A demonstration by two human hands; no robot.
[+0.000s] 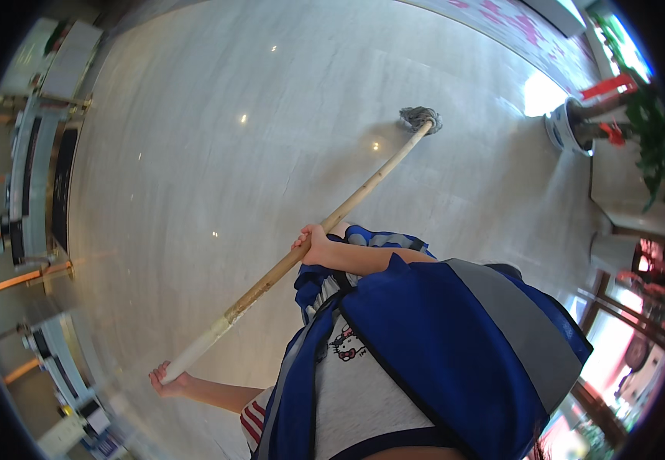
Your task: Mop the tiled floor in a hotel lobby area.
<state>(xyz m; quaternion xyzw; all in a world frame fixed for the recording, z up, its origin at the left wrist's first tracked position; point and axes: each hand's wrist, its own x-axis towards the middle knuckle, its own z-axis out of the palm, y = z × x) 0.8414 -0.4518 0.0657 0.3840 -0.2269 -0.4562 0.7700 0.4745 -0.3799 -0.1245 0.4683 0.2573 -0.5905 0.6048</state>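
Observation:
A string mop with a long wooden handle (361, 192) runs slantwise across the view. Its grey head (418, 118) rests bunched on the shiny tiled floor (194, 144) at the upper right. Near the middle of the handle, my right hand (312, 244) is closed around the wood. My left hand (171, 382) grips the handle's whitish end at the lower left. Below and right of the handle are my blue vest (436, 322) with grey bands and my light grey printed shirt (361, 402). A red-and-white striped sleeve shows at my left arm.
A plant in a white and blue pot (562, 129), with red ribbons, stands at the right. Metal-framed fixtures (33, 184) and a dark mat-like strip (65, 190) line the left side. A pink-patterned surface (510, 26) lies beyond the floor's upper edge. Framed glass (614, 333) is at lower right.

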